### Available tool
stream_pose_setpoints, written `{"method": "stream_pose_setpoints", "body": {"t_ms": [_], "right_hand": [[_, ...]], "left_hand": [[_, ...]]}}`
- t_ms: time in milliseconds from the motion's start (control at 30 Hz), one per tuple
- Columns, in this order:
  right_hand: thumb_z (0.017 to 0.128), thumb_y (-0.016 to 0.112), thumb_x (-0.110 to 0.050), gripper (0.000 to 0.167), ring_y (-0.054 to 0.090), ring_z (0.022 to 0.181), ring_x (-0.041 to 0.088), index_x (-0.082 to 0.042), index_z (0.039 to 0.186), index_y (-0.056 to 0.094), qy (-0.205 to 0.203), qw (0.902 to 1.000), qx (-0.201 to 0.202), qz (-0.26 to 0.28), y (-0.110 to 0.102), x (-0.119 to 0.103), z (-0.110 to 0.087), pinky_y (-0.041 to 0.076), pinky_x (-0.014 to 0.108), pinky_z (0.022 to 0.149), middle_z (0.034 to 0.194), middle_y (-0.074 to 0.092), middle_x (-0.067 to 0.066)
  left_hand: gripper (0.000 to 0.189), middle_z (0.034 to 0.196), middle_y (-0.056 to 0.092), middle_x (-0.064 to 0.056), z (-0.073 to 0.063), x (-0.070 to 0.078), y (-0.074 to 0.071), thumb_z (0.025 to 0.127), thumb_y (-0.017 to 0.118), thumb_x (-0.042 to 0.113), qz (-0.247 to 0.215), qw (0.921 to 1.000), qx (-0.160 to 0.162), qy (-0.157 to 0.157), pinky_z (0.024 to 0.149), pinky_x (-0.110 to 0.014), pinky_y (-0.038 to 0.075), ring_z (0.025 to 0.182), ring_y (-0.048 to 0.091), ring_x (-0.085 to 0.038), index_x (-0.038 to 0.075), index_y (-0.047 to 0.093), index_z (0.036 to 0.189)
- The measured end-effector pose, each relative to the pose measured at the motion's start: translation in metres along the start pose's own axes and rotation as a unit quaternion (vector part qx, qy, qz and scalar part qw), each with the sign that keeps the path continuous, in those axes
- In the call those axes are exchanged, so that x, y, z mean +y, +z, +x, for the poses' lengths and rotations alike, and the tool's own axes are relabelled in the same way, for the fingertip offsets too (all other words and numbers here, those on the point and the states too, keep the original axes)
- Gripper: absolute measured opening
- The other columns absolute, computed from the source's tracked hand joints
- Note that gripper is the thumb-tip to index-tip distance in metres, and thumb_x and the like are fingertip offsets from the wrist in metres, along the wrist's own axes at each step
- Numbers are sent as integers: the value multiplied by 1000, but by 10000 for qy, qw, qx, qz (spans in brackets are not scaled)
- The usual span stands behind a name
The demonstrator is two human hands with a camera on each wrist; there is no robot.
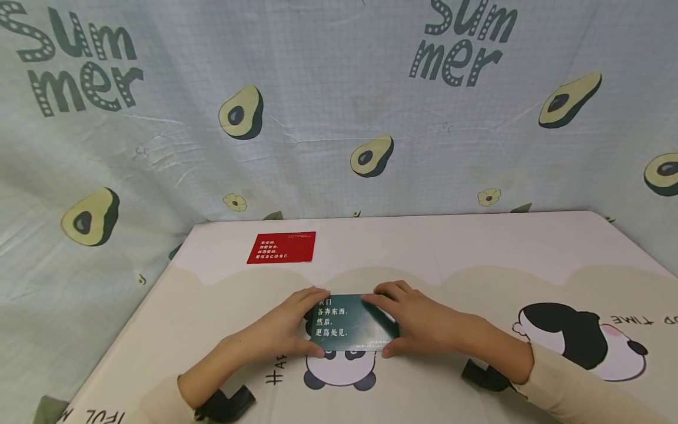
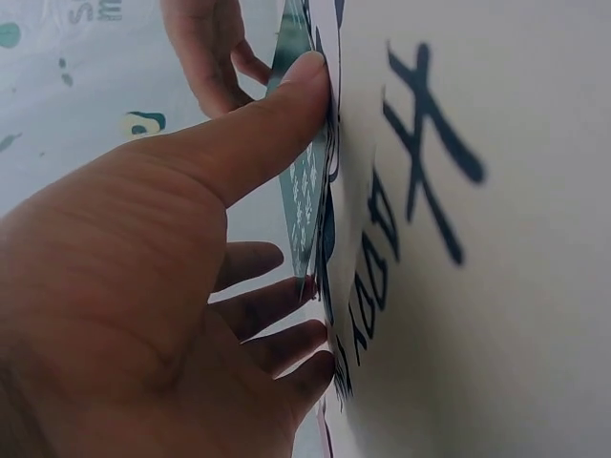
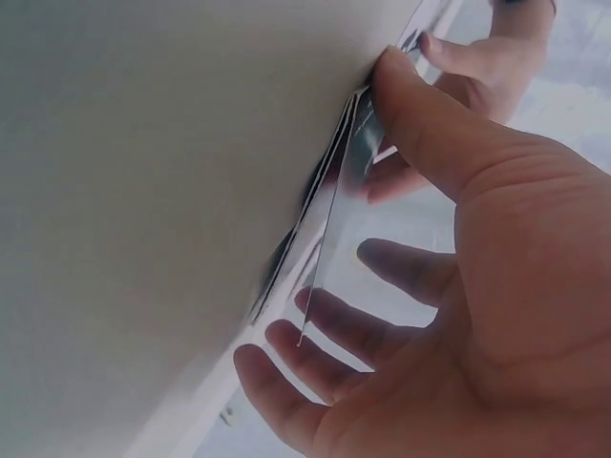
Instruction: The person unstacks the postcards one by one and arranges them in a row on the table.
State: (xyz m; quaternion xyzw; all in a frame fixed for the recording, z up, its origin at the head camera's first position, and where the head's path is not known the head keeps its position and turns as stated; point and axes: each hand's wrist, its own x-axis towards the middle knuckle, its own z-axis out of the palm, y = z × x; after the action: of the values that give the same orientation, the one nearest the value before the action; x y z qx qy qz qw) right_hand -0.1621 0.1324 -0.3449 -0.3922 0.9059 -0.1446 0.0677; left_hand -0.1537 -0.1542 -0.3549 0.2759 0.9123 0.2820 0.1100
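A dark green postcard (image 1: 349, 327) with white lettering lies over the panda print in the head view. My left hand (image 1: 296, 324) holds its left end, thumb at the near edge and fingertips at the far left corner. At the right end, my right hand (image 1: 418, 318) grips it between the thumb at the near corner and the fingers along the far edge. Seen from the right wrist, the green postcard (image 3: 363, 138) tilts away from thin, dark-edged layers (image 3: 304, 224) beneath it. How many layers there are, I cannot tell.
A red card (image 1: 283, 247) with white text lies farther back on the table, left of the hands. The pale tablecloth (image 1: 424, 247) has printed animals and lettering. Behind the table hangs a curtain (image 1: 307, 76) with avocado prints.
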Motion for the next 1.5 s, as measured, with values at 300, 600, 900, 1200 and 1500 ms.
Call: {"method": "stream_pose_setpoints", "body": {"t_ms": [300,600,900,1200,1500], "right_hand": [[77,78,-45,87,37,125,26,-16,147,35,-53,9999,103,24,2,-1,-2,42,45,98,139,35,8],[78,77,-45,84,39,123,26,-17,146,37,-14,10000,80,32,3,-1,-3,44,43,97,139,35,9],[79,76,-47,84,41,120,27,-19,147,36,230,9995,-121,195,3,-2,-1,43,45,96,140,33,9],[77,73,-54,88,36,126,28,-21,149,33,264,9989,-245,287,3,-1,-1,40,47,100,145,30,7],[71,74,-60,99,30,131,27,-27,151,27,369,9991,-119,193,-7,-1,1,45,42,97,150,24,6]], "left_hand": [[97,142,37,-7,2,0,0,69,86,32,84,9998,90,143,102,-43,41,126,41,-25,8,35,147],[103,138,38,-6,0,0,1,68,87,31,89,9991,243,321,100,-42,42,122,43,-22,10,28,150],[105,140,36,-2,0,2,-1,64,89,36,328,9974,448,451,98,-39,44,124,40,-20,12,31,148],[92,139,42,-5,-2,-2,-3,66,86,40,354,9958,703,478,100,-46,42,126,41,-24,9,42,140],[90,140,41,4,-3,-3,-13,65,86,43,6,9923,1083,604,99,-43,43,127,40,-18,17,43,139]]}}
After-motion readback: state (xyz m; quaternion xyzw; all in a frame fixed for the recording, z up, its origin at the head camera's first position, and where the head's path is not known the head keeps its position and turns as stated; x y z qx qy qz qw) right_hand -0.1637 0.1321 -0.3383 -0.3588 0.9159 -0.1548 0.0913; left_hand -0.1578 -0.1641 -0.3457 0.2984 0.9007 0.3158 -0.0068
